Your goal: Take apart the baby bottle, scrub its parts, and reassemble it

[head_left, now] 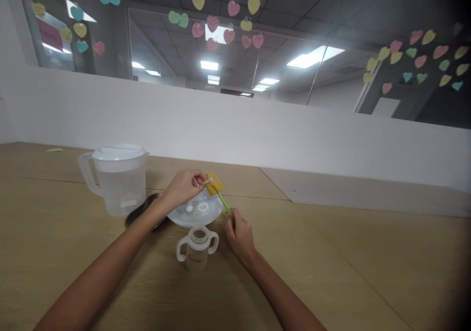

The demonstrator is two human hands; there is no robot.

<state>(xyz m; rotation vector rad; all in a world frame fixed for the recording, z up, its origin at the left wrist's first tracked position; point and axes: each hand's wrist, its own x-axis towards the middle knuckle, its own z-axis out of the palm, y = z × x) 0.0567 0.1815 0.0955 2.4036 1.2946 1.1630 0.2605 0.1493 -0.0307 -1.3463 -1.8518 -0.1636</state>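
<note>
My right hand (241, 235) is closed around the green handle of a sponge brush (225, 205), whose yellow head (213, 188) points up and away. Between the fingertips of my left hand (184, 186) is a small, thin whitish part (209, 179), pressed against or just in front of the sponge. Both hands are raised over a shallow white bowl (195, 222). A white ring (203, 208) and a small white knobbed piece (189, 207) lie in it. Nearer me, an uncapped clear baby bottle (197, 257) with two white side handles stands upright.
A lidded translucent pitcher (123, 186) stands at the left, its handle facing left. Between it and the bowl sits a dark metal tray (134, 217), partly behind my left forearm. Beyond the wooden table (312, 267) rises a white wall (206, 124) below glass with heart-shaped notes.
</note>
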